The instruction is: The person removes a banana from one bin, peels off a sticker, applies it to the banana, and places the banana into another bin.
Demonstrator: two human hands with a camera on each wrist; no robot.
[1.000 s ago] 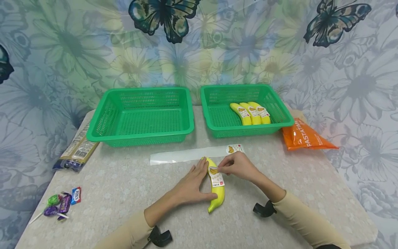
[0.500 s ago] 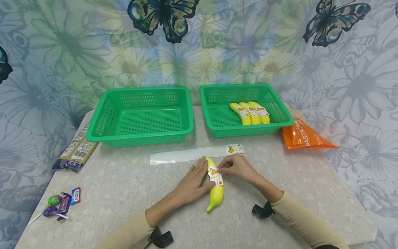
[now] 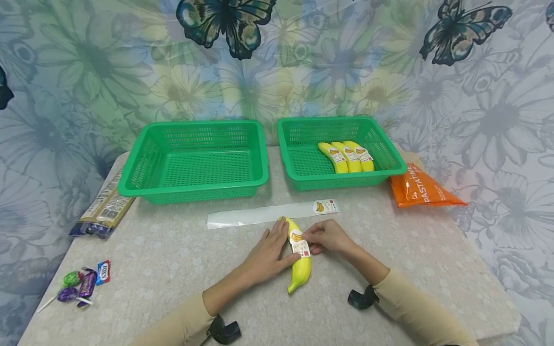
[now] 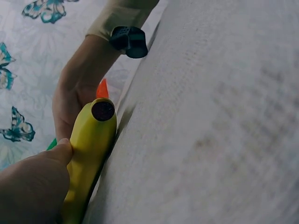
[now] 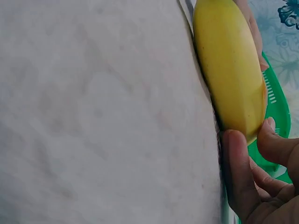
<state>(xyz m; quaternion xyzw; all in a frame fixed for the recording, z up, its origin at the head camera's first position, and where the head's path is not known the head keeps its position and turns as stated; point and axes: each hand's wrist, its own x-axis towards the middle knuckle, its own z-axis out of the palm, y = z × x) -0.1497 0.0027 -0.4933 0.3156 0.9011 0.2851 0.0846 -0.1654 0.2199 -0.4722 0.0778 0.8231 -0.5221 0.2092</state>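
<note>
Both hands on one banana (image 3: 300, 259) at the middle of the worktop (image 3: 173, 269).

Four bananas in all: three (image 3: 346, 157) in the right of two green baskets (image 3: 394, 168), none in the left basket (image 3: 130, 185). The left hand (image 3: 267, 254) lies flat, fingers straight against the banana; the right hand (image 3: 328, 236) pinches its label (image 3: 298, 242). One backing strip (image 3: 259, 214) lies just beyond. Since a second ago, the banana has slid slightly leftward.

"PASTATIME" on orange packet (image 3: 421, 191)
</note>
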